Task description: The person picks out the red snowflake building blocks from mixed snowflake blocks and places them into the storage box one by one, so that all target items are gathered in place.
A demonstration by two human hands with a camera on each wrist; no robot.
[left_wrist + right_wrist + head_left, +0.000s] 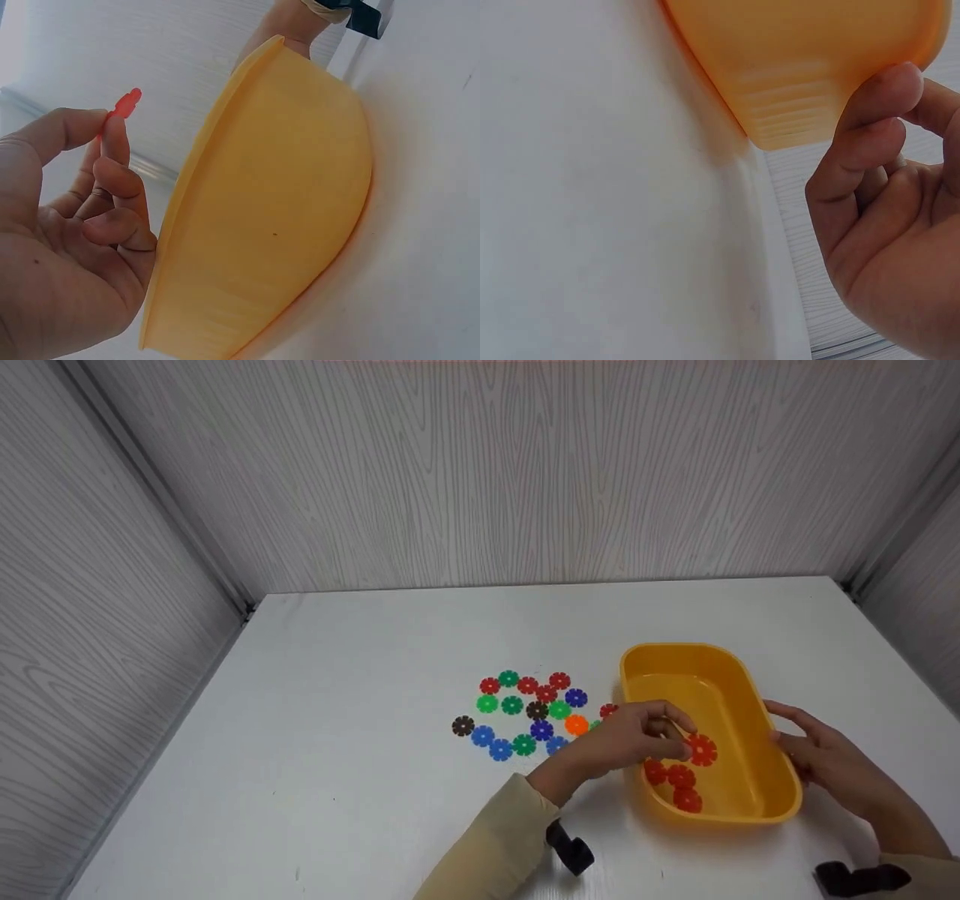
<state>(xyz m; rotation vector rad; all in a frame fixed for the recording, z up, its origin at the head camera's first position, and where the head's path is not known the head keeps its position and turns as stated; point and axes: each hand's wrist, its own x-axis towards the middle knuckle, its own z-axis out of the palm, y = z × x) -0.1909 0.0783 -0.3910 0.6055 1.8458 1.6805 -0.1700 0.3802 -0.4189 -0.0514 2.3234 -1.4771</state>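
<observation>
left hand (630,735): thumb and index finger pinch one red notched plastic disc (703,750). the disc is held over the left part of a yellow plastic tub (751,735), clear of its floor. in the left wrist view the disc is seen nearly edge-on, and the remaining fingers are curled toward the palm beside the tub's rim; whether they touch it cannot be confirmed.

right hand (829,765): placed at the tub's right side, fingers bent, fingertips against the outer wall close to the rim. whether thumb and fingers pinch the rim between them cannot be told.

tub: rectangular with rounded corners, upright on a white table (337,720). a group of red discs (681,776) lies inside at the near left corner, some touching. the left wrist view shows a small dark speck (274,235) on the outer wall; the right wrist view shows parallel ridges (791,105) at one end of it.

left of the tub: loose notched discs lie in a scattered cluster, including an orange disc (576,724), a black disc (463,725), a light green disc (487,703) and a dark blue disc (576,697). several touch; those nearest the left hand are partly hidden.

surroundings: beige sleeves (491,840), black wrist fittings (571,853), wood-grain panels (480,472) behind the table.
</observation>
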